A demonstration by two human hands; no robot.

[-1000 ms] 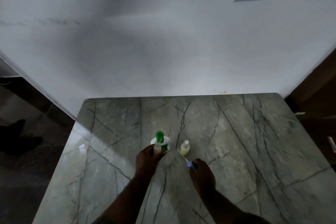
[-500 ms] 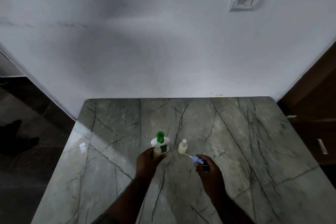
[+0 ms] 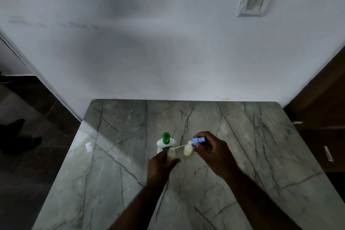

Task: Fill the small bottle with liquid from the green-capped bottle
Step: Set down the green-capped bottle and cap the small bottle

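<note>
On the grey veined stone surface (image 3: pixel 242 145), near its middle, the left hand (image 3: pixel 161 164) is wrapped around a small clear bottle (image 3: pixel 171 153), its fingers (image 3: pixel 175 160) curled round the lower body so that only the neck and shoulders show above them. Just behind that bottle, touching or nearly touching it, stands the white bottle with the green cap (image 3: pixel 165 143), upright. To the right of the clear bottle, a short way apart, stands a second small bottle (image 3: pixel 187 151) holding pale yellow liquid. The right hand (image 3: pixel 214 153) hovers above and beside this yellow bottle, its fingers (image 3: pixel 203 136) pinching a blue pump top (image 3: pixel 198 140). A thin white tube (image 3: pixel 180 147) runs from that top down and to the left, its free end reaching the mouth of the clear bottle; whether it is inside cannot be told. A white wall (image 3: pixel 168 43) with a switch plate (image 3: pixel 254 2) rises behind the surface.
</note>
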